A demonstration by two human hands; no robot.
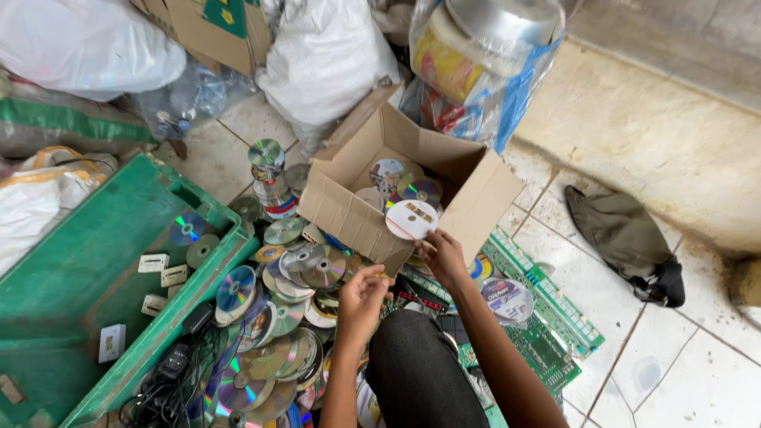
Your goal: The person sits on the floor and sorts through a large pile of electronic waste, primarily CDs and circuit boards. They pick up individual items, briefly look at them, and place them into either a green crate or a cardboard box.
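Holding a white disc (411, 219) by its lower edge, the right hand (442, 255) pinches it between thumb and fingertips, just above the near rim of an open cardboard box (349, 208). Inside the box, beyond the hand, lie several more discs (406, 184), some shiny and some printed. The left hand (363, 297) sits just left of and below the right one, fingers curled loosely over the front corner of the box; whether it grips anything is unclear. Under and left of that hand a heap of loose discs (273, 317) spreads over the tiled floor (674, 364). Farther left stands a green plastic crate (87, 269) holding two discs, a few small white switch plates and a tangle of black cables at its near end. To the right of the right hand lie green circuit boards (547, 317) with a disc on them. Well beyond the box sit white sacks (325, 55) and a clear bag holding a metal pot (499, 24).
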